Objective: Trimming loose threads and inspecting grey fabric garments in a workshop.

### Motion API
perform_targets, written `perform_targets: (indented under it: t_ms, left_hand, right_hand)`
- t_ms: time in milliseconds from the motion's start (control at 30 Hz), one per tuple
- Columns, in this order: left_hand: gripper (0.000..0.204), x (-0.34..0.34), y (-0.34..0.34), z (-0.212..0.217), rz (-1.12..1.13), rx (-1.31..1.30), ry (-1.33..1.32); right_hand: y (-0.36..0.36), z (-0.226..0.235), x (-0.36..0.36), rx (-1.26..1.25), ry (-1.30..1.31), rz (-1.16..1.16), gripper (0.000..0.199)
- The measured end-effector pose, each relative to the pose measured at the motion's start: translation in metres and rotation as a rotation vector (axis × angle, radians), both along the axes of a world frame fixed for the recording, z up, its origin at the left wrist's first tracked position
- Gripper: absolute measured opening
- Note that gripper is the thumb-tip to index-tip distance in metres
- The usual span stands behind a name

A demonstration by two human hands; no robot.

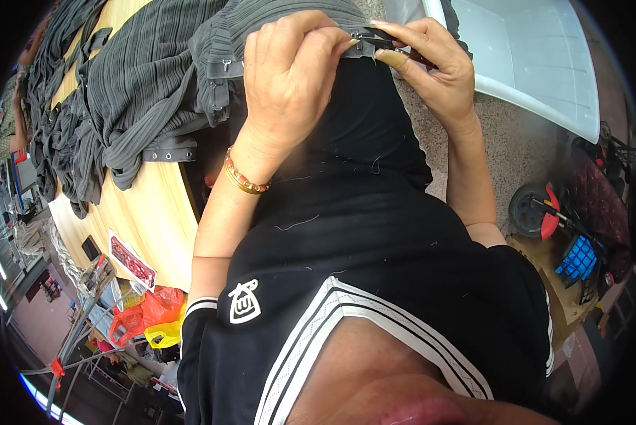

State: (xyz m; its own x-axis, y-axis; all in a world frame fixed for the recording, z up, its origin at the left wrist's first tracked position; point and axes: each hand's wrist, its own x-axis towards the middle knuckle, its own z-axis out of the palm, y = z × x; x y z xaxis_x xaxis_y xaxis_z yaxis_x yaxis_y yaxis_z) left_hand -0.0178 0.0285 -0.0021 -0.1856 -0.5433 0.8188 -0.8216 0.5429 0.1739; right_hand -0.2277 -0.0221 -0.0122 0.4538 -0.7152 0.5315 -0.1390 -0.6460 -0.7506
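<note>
A grey ribbed knit garment (226, 35) lies across my lap at the top of the view, its edge band fitted with small metal hooks. My left hand (290, 71) is closed on that band, thumb and fingers pinching it near one metal hook (358, 36). Dark thread snips (418, 57) are gripped in my right hand (438, 67), their blades pointing left at the same hook. The blade tips touch or nearly touch the band; which of these I cannot tell.
More grey ribbed garments (141, 78) are heaped on the wooden table (148, 212) at left, one showing an eyelet strip (168, 154). A white plastic bin (537, 64) stands at upper right. Red and yellow plastic bags (159, 312) hang by the table. A wheel (529, 210) is at right.
</note>
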Motion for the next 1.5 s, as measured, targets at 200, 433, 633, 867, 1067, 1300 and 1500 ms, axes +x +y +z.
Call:
perform_targets:
  t_ms: [200, 433, 633, 867, 1067, 1300, 1500]
  left_hand:
    - [0.02, -0.002, 0.003, -0.002, -0.018, 0.01, 0.03]
    - [0.021, 0.0, 0.007, -0.006, -0.03, -0.003, 0.072]
    - [0.022, 0.0, 0.01, -0.006, -0.032, 0.015, 0.101]
    - [0.022, 0.0, 0.01, -0.006, -0.045, 0.005, 0.094]
    - [0.021, -0.001, 0.011, -0.005, -0.042, 0.015, 0.073]
    - [0.02, -0.001, 0.011, -0.006, -0.04, 0.017, 0.084]
    - [0.019, -0.001, 0.014, -0.006, -0.029, 0.025, 0.059]
  right_hand:
    - [-0.005, 0.011, 0.002, -0.178, 0.127, 0.008, 0.042]
    - [-0.003, 0.017, -0.001, -0.29, 0.157, -0.006, 0.046]
    - [-0.004, 0.016, 0.001, -0.327, 0.158, -0.01, 0.047]
    - [-0.002, 0.019, 0.006, -0.36, 0.186, -0.044, 0.046]
    - [-0.002, 0.019, 0.007, -0.39, 0.17, -0.047, 0.045]
    - [-0.001, 0.019, 0.007, -0.35, 0.159, -0.025, 0.045]
    - [-0.002, 0.015, 0.008, -0.342, 0.115, -0.014, 0.042]
